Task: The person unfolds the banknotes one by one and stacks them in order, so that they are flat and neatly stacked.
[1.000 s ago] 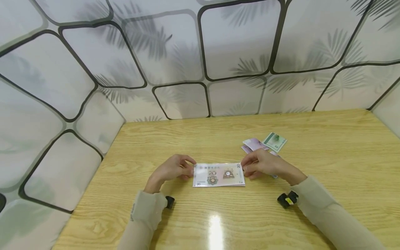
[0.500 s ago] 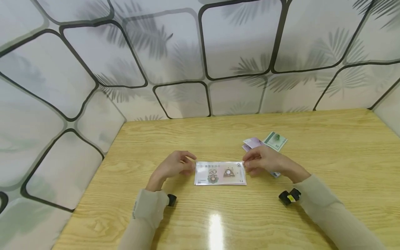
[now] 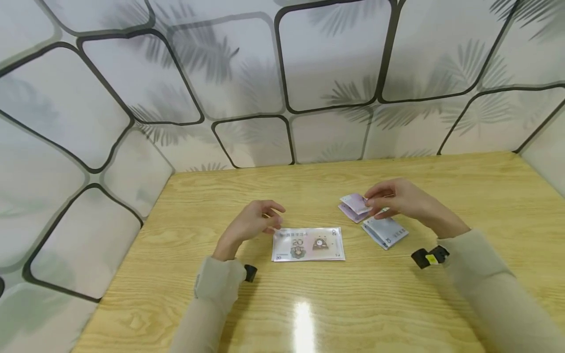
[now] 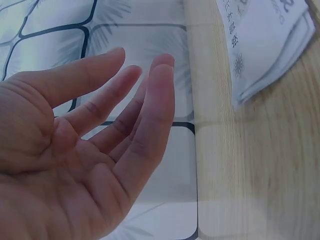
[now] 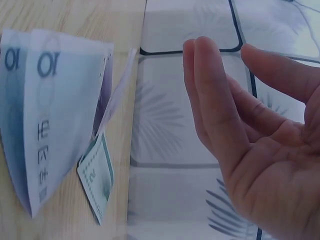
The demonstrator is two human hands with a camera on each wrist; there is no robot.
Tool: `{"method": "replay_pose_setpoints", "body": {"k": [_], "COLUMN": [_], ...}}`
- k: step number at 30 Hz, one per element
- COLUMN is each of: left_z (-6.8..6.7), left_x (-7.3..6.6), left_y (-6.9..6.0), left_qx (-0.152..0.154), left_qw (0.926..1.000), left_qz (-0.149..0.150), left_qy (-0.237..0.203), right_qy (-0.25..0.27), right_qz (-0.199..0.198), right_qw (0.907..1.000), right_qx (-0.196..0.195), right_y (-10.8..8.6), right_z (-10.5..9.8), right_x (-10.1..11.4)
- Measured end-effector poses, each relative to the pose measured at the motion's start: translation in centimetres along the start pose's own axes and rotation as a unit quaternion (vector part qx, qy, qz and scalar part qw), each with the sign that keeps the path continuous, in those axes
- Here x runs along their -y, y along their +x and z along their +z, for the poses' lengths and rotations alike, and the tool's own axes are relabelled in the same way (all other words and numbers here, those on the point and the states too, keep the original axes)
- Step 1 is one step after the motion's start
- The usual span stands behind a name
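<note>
Play banknotes marked 20 (image 3: pixel 307 244) lie flat on the table in the head view, with more than one layer showing at their edge in the left wrist view. My left hand (image 3: pixel 256 223) hovers by their upper left corner, fingers loosely bent and holding nothing. To the right, my right hand (image 3: pixel 403 202) is above the other notes, and its relaxed fingers are bare in the right wrist view. Below it rests a folded bluish 10 banknote (image 3: pixel 385 232), beside a folded purple banknote (image 3: pixel 354 207). A green banknote (image 5: pixel 100 180) shows in the right wrist view; the right hand hides it in the head view.
The wooden table (image 3: pixel 247 304) runs back to a patterned wall (image 3: pixel 331 132), with another wall (image 3: pixel 57 211) along its left side. A bright light reflection lies on the table's front part.
My right hand has left the right end of the 20 notes and moved right and up, uncovering the bluish 10 note. My left hand has lifted slightly up and right.
</note>
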State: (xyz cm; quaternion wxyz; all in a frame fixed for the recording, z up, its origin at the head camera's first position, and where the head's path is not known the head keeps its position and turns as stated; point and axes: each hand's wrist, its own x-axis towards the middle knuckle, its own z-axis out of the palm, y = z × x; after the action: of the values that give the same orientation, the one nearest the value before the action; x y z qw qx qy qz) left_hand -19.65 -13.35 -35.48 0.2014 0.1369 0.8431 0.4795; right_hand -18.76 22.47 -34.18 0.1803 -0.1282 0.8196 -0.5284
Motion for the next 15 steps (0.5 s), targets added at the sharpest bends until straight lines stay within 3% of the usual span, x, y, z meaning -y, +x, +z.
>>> {"method": "replay_pose_setpoints", "body": {"k": [15], "left_z": [1.1], "left_x": [-0.9], "left_y": [0.9], "left_qx": [0.003], "left_qw": [0.9998], "left_qz": [0.01], "left_qy": [-0.014], "right_qy": [-0.014], "right_qz": [0.016], "right_qw": [0.9997], "right_qx": [-0.012], "right_y": [-0.4], "right_z": [-1.8], "right_x": [-1.1]}}
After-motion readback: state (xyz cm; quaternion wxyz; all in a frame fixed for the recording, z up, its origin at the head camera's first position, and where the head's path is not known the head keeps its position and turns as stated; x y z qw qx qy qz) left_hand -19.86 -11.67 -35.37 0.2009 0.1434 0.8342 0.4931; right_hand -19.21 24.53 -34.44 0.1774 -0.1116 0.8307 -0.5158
